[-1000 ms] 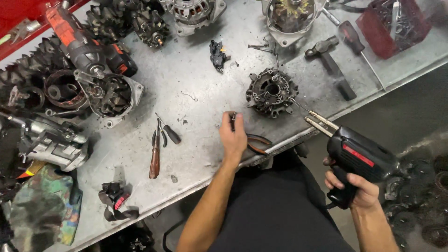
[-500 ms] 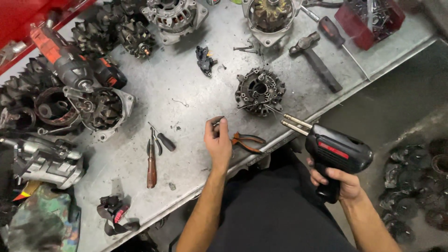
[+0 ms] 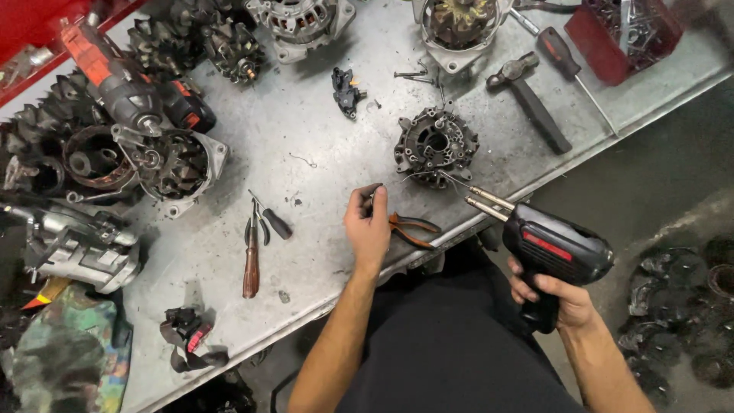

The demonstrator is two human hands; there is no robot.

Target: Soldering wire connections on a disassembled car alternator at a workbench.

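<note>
My left hand (image 3: 368,226) rests on the grey metal bench (image 3: 321,168), fingers pinching the dark jaws of orange-handled pliers (image 3: 411,229) that lie beside it. My right hand (image 3: 552,297) grips a black soldering gun (image 3: 552,248) with a red stripe, held off the bench's front edge. Its two metal tips point up-left toward a round dark alternator part (image 3: 436,145) with thin wires.
A hammer (image 3: 529,99), a screwdriver (image 3: 556,52) and a red parts bin (image 3: 627,34) lie at the far right. A red and black power tool (image 3: 115,84), several alternator housings (image 3: 172,164), small pliers (image 3: 264,222) and a wood-handled tool (image 3: 251,264) occupy the left.
My right hand has brought the soldering gun up and closer to the round alternator part. My left hand has stayed at the pliers, fingers now closed on their jaws.
</note>
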